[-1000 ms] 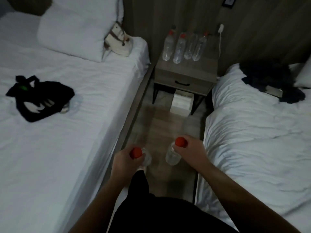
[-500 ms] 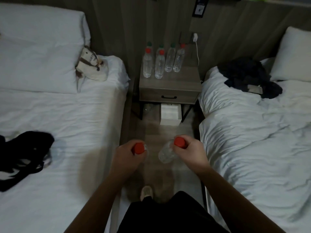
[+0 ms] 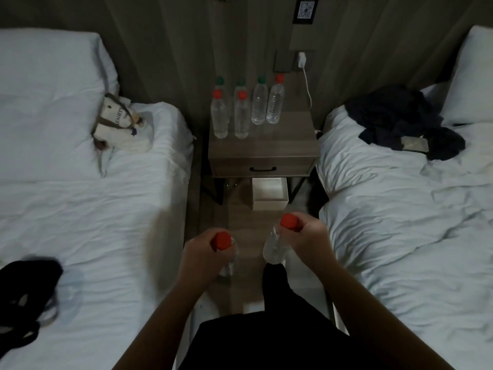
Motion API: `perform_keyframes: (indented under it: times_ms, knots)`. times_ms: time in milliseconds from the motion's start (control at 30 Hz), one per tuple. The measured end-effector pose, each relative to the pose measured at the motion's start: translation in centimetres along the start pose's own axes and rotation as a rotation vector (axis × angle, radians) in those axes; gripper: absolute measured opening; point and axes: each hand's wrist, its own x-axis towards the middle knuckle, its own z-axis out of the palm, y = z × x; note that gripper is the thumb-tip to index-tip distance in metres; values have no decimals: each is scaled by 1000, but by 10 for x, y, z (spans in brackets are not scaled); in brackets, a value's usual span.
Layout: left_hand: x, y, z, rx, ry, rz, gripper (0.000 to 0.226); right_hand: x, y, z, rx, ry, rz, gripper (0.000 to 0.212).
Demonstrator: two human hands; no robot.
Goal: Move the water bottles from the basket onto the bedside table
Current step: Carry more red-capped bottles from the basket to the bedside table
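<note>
My left hand (image 3: 203, 256) grips a clear water bottle (image 3: 224, 244) with a red cap near its neck; the body hangs down behind the fingers. My right hand (image 3: 306, 237) grips a second red-capped water bottle (image 3: 274, 248) the same way. Both are held over the floor between two beds, well short of the bedside table (image 3: 288, 145). Several clear bottles (image 3: 245, 110) with red and green caps stand at the table's back left. A black bag (image 3: 24, 297), which may be the basket, lies on the left bed at the lower left.
White beds flank a narrow floor aisle on the left (image 3: 93, 209) and right (image 3: 400, 209). A white box (image 3: 270, 194) sits under the table. A small cream bag (image 3: 117, 121) lies on the left bed, dark clothes (image 3: 402, 121) on the right bed. A charger cable (image 3: 306, 84) hangs by the wall.
The view has swung right and moved forward, so the bedside table is now centred and nearer. Both hands still hold their bottles in front of me.
</note>
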Motion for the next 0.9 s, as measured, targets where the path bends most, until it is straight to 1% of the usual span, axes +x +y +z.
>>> perform_keyframes:
  times_ms: [100,167,233,433,567,667,733,833,900]
  knots:
    - [42,23,11,37,-39,-51,27,48,-6,-13,-34,-59,11,19]
    - [71,38,17,22,-11,-78,27,81,-10,-21,-40,-90,23,22]
    - [100,56,24,3,7,-93,27,113,-14,-31,-67,-117,8,20]
    - [179,103,49,-35,65,-104,22,201,-22,-61,-73,-139,-25,18]
    - [220,125,58,-44,77,-100,25,247,-23,-70,-80,-139,-16,17]
    - [256,134,62,-15,52,-120,20,278,-27,-74,-95,-158,16,18]
    - [283,137,64,16,38,-99,19,301,-29,-72,-120,-155,51,22]
    - [320,139,66,5,-1,-70,16,334,-34,-63,-188,-129,89,31]
    - [344,139,66,5,-39,-59,15,353,-38,-55,-214,-109,128,31]
